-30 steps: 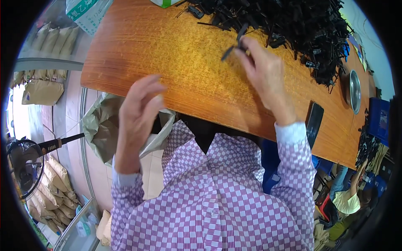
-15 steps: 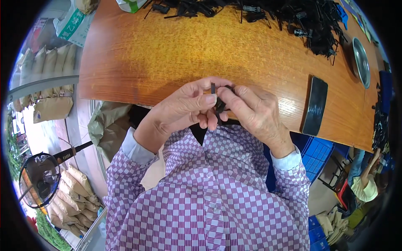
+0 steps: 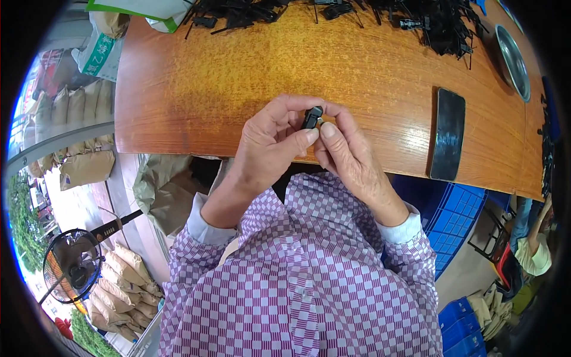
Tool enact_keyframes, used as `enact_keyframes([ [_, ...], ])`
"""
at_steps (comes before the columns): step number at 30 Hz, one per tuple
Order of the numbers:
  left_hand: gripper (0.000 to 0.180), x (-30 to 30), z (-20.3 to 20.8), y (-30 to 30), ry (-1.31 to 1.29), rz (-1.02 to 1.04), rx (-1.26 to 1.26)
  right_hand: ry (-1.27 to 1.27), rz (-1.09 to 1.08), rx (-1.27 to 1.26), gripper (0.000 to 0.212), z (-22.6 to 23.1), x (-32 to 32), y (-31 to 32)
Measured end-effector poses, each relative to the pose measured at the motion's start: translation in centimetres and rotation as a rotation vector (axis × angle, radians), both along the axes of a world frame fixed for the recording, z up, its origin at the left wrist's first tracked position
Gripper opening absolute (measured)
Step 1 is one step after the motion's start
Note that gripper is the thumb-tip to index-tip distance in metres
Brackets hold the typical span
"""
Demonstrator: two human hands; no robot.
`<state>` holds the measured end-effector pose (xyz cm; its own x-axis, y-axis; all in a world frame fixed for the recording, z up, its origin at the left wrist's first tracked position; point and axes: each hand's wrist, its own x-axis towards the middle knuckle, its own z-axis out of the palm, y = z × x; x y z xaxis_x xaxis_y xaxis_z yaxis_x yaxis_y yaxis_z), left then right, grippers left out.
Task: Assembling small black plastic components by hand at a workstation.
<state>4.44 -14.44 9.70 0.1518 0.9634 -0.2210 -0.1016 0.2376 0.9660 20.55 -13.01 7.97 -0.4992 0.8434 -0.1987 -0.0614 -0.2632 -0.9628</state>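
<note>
Both my hands meet above the near edge of the wooden table (image 3: 238,119). Between the thumb and fingers of my left hand (image 3: 270,137) is a small black plastic part (image 3: 311,117), blocky and held at a tilt. My right hand (image 3: 355,154) pinches at the part's right side, thumb and forefinger closed together. A tiny pale spot shows at that fingertip, too small to name. Across the far side of the table lies a heap of similar black plastic pieces (image 3: 452,30) with thin strips.
A black phone (image 3: 448,134) lies on the table at right, with a metal bowl (image 3: 513,62) beyond it. Plastic bags (image 3: 98,56) stand at far left. Below are a fan (image 3: 72,266), stacked sacks (image 3: 119,291) and a blue crate (image 3: 455,214). Another person (image 3: 533,253) is at far right.
The black part has been turned, so its blocky body now shows between my fingers. My right hand has shifted slightly left and lower, and the view has tilted a little.
</note>
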Motion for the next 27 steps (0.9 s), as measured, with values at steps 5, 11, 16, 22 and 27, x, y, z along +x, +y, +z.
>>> enact_keyframes([
  [5,0.034,0.7,0.0,-0.3,0.097,0.087,0.088,0.084,0.006,-0.111,0.034,-0.2,-0.6,0.0],
  [11,0.035,0.1,-0.3,-0.7,0.324,0.148,0.189,0.035,0.06,-0.065,0.035,-0.5,-1.5,0.1],
  [16,0.036,-0.4,-0.2,-0.8,0.711,0.182,0.418,0.08,0.041,-0.138,0.033,-0.2,-2.5,0.0],
  [22,0.039,-1.9,-1.3,-0.6,0.774,0.144,0.495,0.218,0.102,-0.402,0.037,-0.2,-3.1,1.1],
  [27,0.037,-2.7,-0.7,-0.5,0.172,0.244,0.279,0.018,0.04,0.006,0.032,-0.5,-3.1,0.9],
])
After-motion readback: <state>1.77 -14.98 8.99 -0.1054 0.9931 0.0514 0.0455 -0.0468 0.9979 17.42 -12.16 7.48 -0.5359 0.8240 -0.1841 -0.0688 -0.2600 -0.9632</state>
